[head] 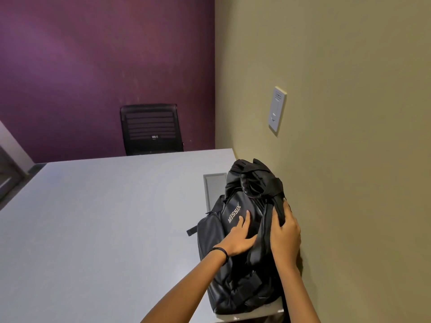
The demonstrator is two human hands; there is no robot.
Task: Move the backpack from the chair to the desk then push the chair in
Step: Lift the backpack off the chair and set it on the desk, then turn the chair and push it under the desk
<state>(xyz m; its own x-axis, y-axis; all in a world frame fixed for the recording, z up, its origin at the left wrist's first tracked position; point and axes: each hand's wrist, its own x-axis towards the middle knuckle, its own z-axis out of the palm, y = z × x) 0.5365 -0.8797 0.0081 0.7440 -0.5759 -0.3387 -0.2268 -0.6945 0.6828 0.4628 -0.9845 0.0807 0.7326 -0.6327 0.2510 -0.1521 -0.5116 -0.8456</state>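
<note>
A black backpack (pixel 235 271) with white lettering lies on the white desk (pixel 105 217), against the beige wall at the desk's right edge. My left hand (pixel 240 236) rests flat on the backpack's front panel, fingers spread. My right hand (pixel 285 231) is closed around a black strap on the backpack's right side, next to the wall. A black mesh-backed chair (pixel 150 129) stands at the far side of the desk, against the purple wall. No other chair is in view.
A grey cable hatch (pixel 214 185) is set into the desk just left of the backpack's top. A white wall plate (pixel 277 110) sits on the beige wall above the bag. The desk's left edge drops to a dark floor (pixel 14 180).
</note>
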